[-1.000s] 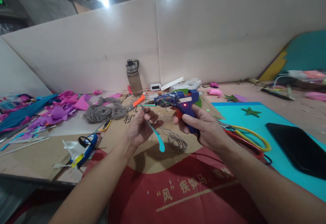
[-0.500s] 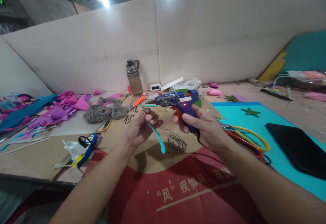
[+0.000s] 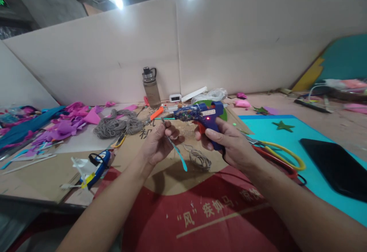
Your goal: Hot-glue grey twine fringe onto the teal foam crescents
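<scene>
My right hand (image 3: 226, 139) is wrapped round the handle of a blue hot glue gun (image 3: 210, 121), whose small red light is lit. The gun's nozzle points left, towards my left hand (image 3: 160, 141). Between the thumb and fingers of that hand I pinch a thin turquoise strip (image 3: 180, 158), which hangs down to the right. Grey cord seems to lie along the strip's upper end, though the fingers partly hide it. Below the hands, a small loose coil of grey cord (image 3: 200, 159) lies on the printed cardboard (image 3: 218, 233).
Left of centre lie a bundle of grey cord (image 3: 117, 124), an orange-handled cutter (image 3: 156, 113) and a blue power strip (image 3: 99, 170). Scissors (image 3: 283, 154), a black phone (image 3: 334, 168) and a green star (image 3: 283, 126) are on the right. A bottle (image 3: 151, 89) stands at the back.
The turquoise strip has turned in my left fingers and now shows a narrower side, its tip slightly further right. The glue gun has hardly moved.
</scene>
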The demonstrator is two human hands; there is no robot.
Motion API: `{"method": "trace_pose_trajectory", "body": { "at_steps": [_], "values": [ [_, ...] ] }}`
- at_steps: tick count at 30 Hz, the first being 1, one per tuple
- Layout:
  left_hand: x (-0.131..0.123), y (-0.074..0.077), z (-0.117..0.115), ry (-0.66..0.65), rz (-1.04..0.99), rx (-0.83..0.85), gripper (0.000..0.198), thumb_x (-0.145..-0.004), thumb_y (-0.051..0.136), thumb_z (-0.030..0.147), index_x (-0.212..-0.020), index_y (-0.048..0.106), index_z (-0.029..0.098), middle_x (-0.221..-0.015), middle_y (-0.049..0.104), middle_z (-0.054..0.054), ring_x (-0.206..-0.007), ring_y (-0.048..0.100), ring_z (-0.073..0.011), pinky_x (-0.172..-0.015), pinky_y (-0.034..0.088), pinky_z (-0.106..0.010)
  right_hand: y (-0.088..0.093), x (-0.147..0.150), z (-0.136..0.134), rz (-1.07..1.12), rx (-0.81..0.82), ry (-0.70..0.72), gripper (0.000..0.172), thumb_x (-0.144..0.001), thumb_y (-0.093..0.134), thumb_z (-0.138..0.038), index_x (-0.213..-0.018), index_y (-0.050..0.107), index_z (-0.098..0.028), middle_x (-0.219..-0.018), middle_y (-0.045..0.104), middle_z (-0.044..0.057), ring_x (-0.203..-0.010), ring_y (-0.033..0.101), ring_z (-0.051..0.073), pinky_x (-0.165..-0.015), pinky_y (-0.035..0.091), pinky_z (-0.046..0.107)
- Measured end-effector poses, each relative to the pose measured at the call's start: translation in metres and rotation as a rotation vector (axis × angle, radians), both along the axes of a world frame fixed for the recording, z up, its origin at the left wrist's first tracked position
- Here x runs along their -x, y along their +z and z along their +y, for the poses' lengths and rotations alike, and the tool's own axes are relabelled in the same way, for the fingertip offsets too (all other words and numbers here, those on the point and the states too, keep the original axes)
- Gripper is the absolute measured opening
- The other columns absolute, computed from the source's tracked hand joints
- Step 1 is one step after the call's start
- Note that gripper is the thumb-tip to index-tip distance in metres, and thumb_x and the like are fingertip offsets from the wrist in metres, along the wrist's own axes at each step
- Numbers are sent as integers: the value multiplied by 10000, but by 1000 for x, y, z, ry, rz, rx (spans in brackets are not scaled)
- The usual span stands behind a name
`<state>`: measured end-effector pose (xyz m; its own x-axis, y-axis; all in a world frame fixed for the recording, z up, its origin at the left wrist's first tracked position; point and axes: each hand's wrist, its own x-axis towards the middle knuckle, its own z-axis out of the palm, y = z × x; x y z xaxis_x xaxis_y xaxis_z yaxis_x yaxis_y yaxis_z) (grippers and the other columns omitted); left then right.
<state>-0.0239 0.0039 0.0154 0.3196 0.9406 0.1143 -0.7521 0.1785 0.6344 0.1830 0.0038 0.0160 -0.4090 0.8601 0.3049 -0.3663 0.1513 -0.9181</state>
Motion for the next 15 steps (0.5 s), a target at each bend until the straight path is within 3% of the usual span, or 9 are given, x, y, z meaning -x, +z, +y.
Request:
{"method": "trace_pose_trajectory", "body": {
  "at_steps": [4,8,15],
  "values": [
    [0,2,-1,-34,-1,-22,257,-698,835,291,-752,620,162,-602,530,54,-592,509,-95,-768,505,-338,-1,0,1,1,-11,6,120,-889,613,-295,-977,583,-220,-816,646,-11,-556,461,74,-526,331,248],
    [-1,3,-1,21,32,-20,286,-654,864,301,-750,632,162,-595,533,59,-587,512,-87,-746,514,-319,0,0,2,-5,3,-18,135,-878,626,-305,-971,584,-217,-814,648,-15,-551,457,70,-524,330,246],
    [-1,-3,9,479,241,-85,228,-668,835,278,-710,647,154,-621,602,29,-564,542,-76,-582,463,-212,-2,0,2,-24,-31,-107,138,-876,609,-317,-959,556,-221,-797,644,-21,-543,451,75,-533,343,252]
  ]
}}
